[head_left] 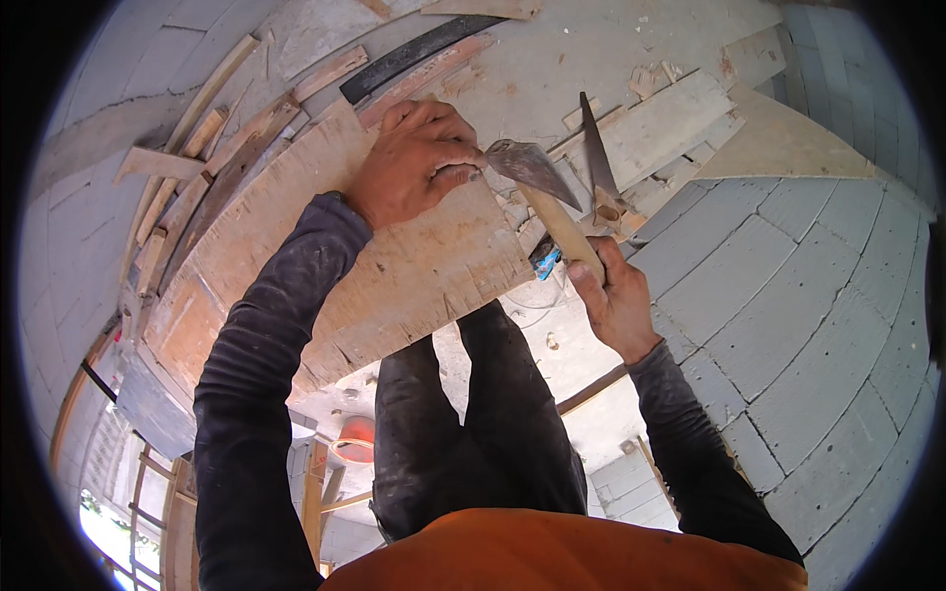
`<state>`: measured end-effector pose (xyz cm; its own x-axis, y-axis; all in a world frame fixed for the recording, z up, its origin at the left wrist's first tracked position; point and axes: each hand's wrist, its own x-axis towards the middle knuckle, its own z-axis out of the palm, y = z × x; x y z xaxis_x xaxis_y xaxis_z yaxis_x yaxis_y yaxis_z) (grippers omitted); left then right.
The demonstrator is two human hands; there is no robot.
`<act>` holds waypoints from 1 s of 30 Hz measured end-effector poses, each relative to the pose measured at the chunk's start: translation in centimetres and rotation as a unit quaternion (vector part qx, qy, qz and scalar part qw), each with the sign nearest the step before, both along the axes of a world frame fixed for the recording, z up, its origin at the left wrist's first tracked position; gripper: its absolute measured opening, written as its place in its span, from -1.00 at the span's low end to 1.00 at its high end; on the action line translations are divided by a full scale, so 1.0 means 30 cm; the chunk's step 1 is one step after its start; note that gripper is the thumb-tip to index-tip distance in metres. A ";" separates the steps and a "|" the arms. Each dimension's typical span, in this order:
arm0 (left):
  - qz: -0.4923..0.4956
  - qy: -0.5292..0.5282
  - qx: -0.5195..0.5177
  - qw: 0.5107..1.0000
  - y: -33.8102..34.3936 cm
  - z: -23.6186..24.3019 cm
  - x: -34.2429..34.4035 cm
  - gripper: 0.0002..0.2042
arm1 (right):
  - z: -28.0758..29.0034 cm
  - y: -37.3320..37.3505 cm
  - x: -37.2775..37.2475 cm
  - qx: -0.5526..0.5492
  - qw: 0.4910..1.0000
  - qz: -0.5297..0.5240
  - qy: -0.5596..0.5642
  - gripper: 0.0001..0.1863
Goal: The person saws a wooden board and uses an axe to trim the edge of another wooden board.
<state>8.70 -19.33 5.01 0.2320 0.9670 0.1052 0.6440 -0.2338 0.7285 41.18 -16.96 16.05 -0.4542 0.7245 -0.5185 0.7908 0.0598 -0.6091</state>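
A wide plywood board with rough, splintered edges lies in front of me. My left hand rests over the board's far right part, fingers curled and thumb pressed against the forefinger; whatever is in this pinch is too small to make out. My right hand is wrapped round the pale wooden handle of a hammer. The hammer's dark metal head hangs beside the left fingertips, close to the board's right edge. Beyond it a handsaw leans with its dark blade pointing away.
Wood strips and a black curved strip lie along the far left. Planks and scraps are heaped at the far right. A grey block wall rises on my right. A red bucket stands below the board.
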 end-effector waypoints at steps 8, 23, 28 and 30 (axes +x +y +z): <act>-0.006 0.016 0.001 1.000 0.002 -0.006 0.000 -0.80 | -0.048 -0.037 0.023 0.040 0.998 0.019 0.046 -0.47; -0.022 0.015 -0.083 0.996 0.107 -0.058 -0.099 -0.84 | -0.007 -0.022 -0.006 0.076 0.994 0.035 0.068 -0.44; -0.033 -0.015 -0.116 0.993 0.119 -0.094 -0.105 -0.74 | -0.122 0.001 0.029 0.053 0.997 0.062 0.007 -0.39; -0.020 -0.021 -0.116 0.993 0.118 -0.112 -0.088 -0.74 | -0.145 0.015 0.043 0.035 0.997 0.048 -0.056 -0.37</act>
